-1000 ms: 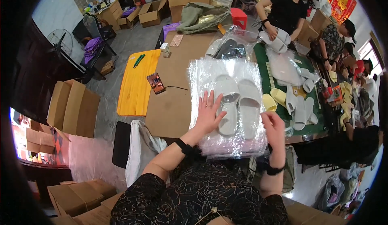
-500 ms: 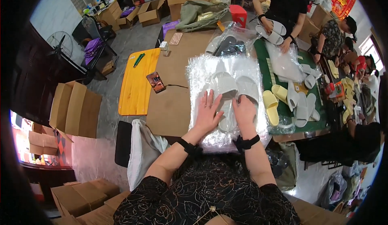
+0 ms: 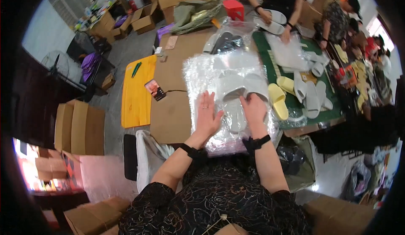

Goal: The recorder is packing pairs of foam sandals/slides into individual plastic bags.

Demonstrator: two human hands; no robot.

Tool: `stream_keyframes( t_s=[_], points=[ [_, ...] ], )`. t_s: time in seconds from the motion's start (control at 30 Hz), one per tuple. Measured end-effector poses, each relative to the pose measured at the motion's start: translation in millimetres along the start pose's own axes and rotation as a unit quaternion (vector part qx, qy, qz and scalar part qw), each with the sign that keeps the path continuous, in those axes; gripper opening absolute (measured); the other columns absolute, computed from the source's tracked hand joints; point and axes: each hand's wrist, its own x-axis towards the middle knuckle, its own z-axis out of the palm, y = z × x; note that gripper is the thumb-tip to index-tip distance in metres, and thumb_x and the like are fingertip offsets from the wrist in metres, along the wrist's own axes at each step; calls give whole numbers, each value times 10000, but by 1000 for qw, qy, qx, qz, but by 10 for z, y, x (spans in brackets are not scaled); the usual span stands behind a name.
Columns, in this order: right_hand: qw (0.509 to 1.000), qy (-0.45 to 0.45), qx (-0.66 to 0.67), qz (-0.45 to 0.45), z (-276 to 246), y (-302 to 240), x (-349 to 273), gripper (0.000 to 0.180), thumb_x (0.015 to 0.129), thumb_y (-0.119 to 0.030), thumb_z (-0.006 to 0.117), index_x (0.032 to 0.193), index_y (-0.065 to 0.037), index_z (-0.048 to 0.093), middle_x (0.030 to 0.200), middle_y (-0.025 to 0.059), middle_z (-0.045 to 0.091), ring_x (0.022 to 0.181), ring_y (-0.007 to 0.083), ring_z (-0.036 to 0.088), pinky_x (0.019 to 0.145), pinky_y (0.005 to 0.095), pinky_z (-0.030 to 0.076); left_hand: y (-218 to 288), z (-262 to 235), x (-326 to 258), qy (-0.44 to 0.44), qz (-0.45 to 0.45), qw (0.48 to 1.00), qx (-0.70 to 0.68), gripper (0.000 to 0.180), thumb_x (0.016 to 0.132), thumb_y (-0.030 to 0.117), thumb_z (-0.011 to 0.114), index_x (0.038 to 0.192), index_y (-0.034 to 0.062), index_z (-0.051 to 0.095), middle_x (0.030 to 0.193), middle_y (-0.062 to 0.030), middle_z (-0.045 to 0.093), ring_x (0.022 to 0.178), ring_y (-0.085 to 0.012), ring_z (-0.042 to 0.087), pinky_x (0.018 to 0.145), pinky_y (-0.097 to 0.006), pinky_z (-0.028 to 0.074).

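A pair of pale grey slide slippers (image 3: 231,86) lies toes away from me, under or inside clear film, on a stack of shiny clear plastic bags (image 3: 194,72). My left hand (image 3: 207,116) rests flat on the bags at the left of the slippers, its fingers stretched out and holding nothing. Over the right slipper, my right hand (image 3: 254,113) is bent, with its fingers curled near the strap opening. Whatever those fingertips grip is hidden from view. Both my wrists wear black bands.
Right of the stack, yellow slippers (image 3: 277,102) and more grey slippers (image 3: 312,100) lie on a green mat (image 3: 263,45). A phone (image 3: 155,90) with a cable and a yellow board (image 3: 137,95) are at left. Across the table, a person in black holds grey slippers (image 3: 272,22).
The whole view has shifted slightly. My left hand has slid down a little from the slipper, staying flat. My right hand stays curled by the right slipper's strap.
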Motion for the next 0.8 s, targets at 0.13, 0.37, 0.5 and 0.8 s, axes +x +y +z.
stream_keyframes(
  t_s=[0.13,0.37,0.5,0.8],
  points=[
    [997,-15,49,55,-105,-15,45,321,815,-351,670,791,-36,614,797,174,664,772,390,637,693,483,493,-16,34,1,21,6,1000,9,724,889,219,596,1487,-29,272,1536,-293,244,1439,-448,192,1179,-494,166],
    [949,93,254,163,-515,1337,-424,270,778,-265,699,814,-3,645,698,151,651,601,256,626,579,384,480,98,56,37,2,-9,1000,0,596,942,109,479,1478,-59,280,1529,-252,297,1436,-403,233,1175,-463,196],
    [880,187,251,358,-695,2784,-1331,348,791,-294,689,755,49,643,703,184,649,601,257,602,590,378,470,72,124,49,-7,11,1000,7,575,952,102,457,1480,-53,290,1525,-249,307,1439,-392,236,1173,-443,206],
    [845,18,-196,496,-722,4733,-3296,356,777,-346,655,850,-2,714,939,241,689,880,416,658,805,484,519,85,107,63,-29,23,999,31,576,962,168,469,1474,-42,310,1496,-245,363,1428,-411,244,1160,-469,204]
  ],
)
